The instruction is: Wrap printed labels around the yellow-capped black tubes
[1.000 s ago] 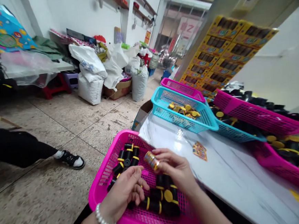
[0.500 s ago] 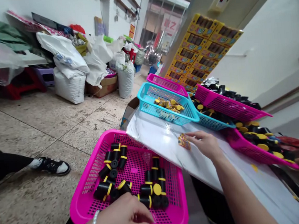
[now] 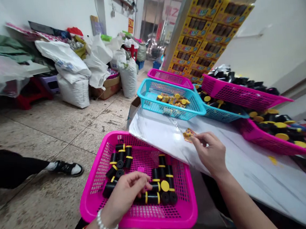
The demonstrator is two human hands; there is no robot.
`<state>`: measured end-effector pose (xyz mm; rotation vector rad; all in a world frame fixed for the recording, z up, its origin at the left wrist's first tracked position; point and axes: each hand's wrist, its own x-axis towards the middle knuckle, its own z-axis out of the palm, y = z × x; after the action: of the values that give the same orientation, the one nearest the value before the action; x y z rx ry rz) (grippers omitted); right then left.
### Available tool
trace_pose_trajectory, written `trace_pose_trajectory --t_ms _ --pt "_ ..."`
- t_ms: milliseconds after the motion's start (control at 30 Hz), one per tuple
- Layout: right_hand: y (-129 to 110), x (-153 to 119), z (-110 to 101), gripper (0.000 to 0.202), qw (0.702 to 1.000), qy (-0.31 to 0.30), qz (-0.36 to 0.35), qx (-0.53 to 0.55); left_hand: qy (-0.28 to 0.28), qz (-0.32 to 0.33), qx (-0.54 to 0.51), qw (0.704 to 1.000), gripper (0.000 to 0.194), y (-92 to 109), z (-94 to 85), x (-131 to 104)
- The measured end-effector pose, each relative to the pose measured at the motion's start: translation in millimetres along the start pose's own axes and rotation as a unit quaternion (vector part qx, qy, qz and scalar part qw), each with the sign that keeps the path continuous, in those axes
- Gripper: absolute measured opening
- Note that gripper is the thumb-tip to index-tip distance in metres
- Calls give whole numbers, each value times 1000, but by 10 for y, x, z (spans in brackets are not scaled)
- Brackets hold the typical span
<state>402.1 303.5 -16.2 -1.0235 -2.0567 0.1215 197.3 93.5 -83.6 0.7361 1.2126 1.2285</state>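
A pink basket (image 3: 190,196) in front of me holds several small black cylinders with yellow caps (image 3: 169,178). My left hand (image 3: 131,190), with a pearl bracelet at the wrist, reaches in over them. Its fingers are curled together beside the cylinders, and whatever may be between them is hidden. Over the white marbled table (image 3: 159,131), my right hand (image 3: 211,150) pinches a small, glossy yellow-orange printed wrapper (image 3: 188,134) between thumb and fingers. The wrapper is at or just above the tabletop; I cannot tell which.
A blue basket (image 3: 168,111) with yellow-wrapped pieces stands at the table's far end. Pink baskets (image 3: 247,94) of black and yellow parts are stacked on the right. Yellow boxes (image 3: 196,26) rise behind. A person's shoe (image 3: 68,168) and white sacks (image 3: 74,89) are left.
My left hand has moved up and forward over the cylinders from the basket's near edge. My right hand still pinches the wrapper, which has turned and shifted slightly. The camera view has shifted.
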Motion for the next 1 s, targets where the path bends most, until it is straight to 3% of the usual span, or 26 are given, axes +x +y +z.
trace_pose_trajectory --t_ms 67,167,300,367,467,600,667,800,1000 --pt "-375 -139 111 11 996 -20 -70 52 61 38 -23 997 33 68 -15 3" --pt "-882 -381 376 7 972 -117 -157 128 127 87 -62 986 33 143 -47 -1" --pt "-1186 -601 675 7 941 -196 -202 188 197 114 -90 970 24 163 -161 -3" --pt "-1202 -606 733 3 935 -227 -167 216 212 113 -76 968 18 157 -227 -3" --pt "-1180 -532 745 22 917 -301 -38 259 207 113 -66 969 18 139 -283 1" --pt "-1185 -512 795 27 804 -474 110 341 198 113 -50 972 18 111 -286 16" --pt "-1190 -561 851 38 795 -469 149 354 229 107 -40 967 17 119 -291 16" --pt "-1151 -653 930 41 845 -371 170 346 312 129 -51 940 16 193 -317 -32" --pt "-1141 -668 915 37 873 -329 134 335 262 91 -14 961 25 214 -215 -110"
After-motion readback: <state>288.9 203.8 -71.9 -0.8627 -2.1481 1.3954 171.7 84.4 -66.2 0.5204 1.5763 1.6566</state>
